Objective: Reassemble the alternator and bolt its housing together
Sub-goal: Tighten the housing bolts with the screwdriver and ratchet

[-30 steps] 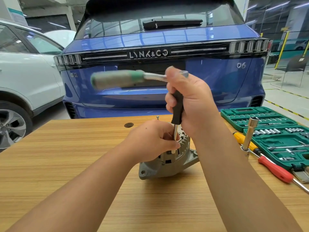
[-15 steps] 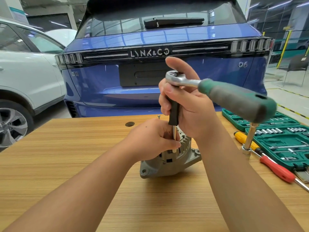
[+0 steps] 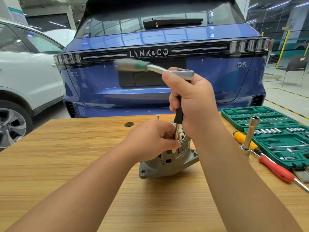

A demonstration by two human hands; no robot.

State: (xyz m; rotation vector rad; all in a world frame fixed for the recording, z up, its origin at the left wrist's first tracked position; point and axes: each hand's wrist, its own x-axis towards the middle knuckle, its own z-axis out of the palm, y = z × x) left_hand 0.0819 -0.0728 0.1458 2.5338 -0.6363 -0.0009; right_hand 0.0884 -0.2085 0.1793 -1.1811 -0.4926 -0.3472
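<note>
Cars filled the background: a blue car (image 3: 163,64) stood tail-on behind a wooden surface (image 3: 66,156), with a white car (image 3: 25,72) to its left. At the right edge of the surface lay an open green socket case (image 3: 275,131), a red-handled screwdriver (image 3: 275,168) and a yellow-handled one (image 3: 240,136). Near the middle sat the grey alternator (image 3: 167,161). The left hand (image 3: 150,139) rested on top of it, fingers curled around the lower extension shaft. The right hand (image 3: 192,101) gripped the black upper shaft of a ratchet wrench (image 3: 167,70), its blurred green handle pointing left.
</note>
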